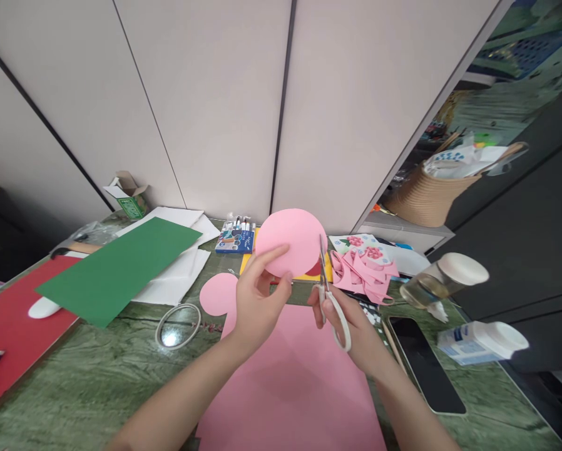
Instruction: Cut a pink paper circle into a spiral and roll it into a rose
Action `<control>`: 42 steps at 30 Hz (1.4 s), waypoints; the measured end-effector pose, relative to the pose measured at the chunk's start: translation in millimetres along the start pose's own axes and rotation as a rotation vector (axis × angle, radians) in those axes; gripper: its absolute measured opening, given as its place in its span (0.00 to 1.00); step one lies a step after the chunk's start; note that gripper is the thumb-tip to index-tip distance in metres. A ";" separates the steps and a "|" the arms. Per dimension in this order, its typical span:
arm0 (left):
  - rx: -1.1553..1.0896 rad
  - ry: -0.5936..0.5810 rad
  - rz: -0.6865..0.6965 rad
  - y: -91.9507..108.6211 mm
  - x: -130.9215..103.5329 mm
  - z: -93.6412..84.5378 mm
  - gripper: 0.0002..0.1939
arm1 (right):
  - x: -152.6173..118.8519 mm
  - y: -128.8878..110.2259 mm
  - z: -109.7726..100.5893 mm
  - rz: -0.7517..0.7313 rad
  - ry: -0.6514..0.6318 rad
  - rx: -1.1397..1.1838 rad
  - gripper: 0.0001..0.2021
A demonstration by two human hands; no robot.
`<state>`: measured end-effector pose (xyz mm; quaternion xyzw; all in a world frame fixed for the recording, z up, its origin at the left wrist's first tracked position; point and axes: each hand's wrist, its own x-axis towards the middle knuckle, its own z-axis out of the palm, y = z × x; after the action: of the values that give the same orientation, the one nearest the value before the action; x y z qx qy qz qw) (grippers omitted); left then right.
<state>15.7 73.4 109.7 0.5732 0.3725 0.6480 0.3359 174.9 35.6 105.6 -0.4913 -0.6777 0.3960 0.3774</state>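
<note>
My left hand (262,297) pinches the lower edge of a round pink paper piece (293,235), holding it up above the table. White-handled scissors (338,319) are gripped in my right hand (349,319), their blades pointing up against the right edge of the round piece. Below both hands lies a large pink sheet (293,382). Another rounded pink piece (218,294) rests to the left, partly behind my left hand. Curled pink scraps (365,275) are heaped just beyond my right hand.
A green sheet (121,266) lies over white papers at the left, near a red sheet (22,332). A metal ring (158,326) sits left of centre. On the right are a phone (426,363), a glass jar (426,285) and a white bottle (480,342). A marker box (235,239) stands at the back.
</note>
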 end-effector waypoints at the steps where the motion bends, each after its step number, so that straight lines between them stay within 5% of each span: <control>1: -0.006 0.001 0.001 -0.2 0.0 -0.4 0.17 | 0.1 -0.2 0.1 0.003 -0.002 -0.001 0.16; 42: 0.007 0.018 -0.044 0.4 0.6 -0.3 0.15 | -0.2 -1.0 1.1 0.015 0.041 -0.013 0.17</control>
<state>15.4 73.6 110.3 0.5601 0.3901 0.6445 0.3447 173.6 35.0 106.0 -0.5070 -0.6685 0.3843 0.3852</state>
